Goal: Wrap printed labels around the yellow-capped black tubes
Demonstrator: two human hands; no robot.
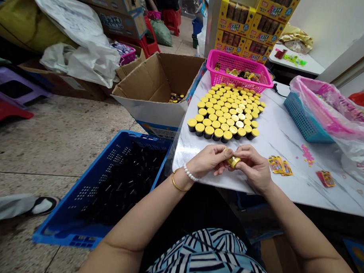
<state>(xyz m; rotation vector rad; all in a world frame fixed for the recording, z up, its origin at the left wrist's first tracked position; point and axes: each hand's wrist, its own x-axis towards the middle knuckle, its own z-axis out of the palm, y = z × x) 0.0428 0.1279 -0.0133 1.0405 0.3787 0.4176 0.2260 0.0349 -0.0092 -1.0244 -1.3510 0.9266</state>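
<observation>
Both my hands meet over the near edge of the white marbled table (184, 154). My left hand (211, 159) and my right hand (254, 167) pinch a small yellow-wrapped container (234, 161) between their fingertips. Fingers cover part of it, so its far end is hidden. Just beyond my hands stand many small black tubs with yellow lids (218, 133), packed upright in rows. To the right of my right hand lie small printed cards (277, 165), yellow and overlapping. Another little stack of cards (326, 178) sits farther right.
A pink basket (239, 76) with small wrapped pieces stands behind the tubs. Pink bits (307, 156) lie near a plastic-lined blue basket (306, 118). At left are a blue crate (69, 238) of black pieces and an open carton (154, 109). Yellow boxes (236, 17) are stacked behind.
</observation>
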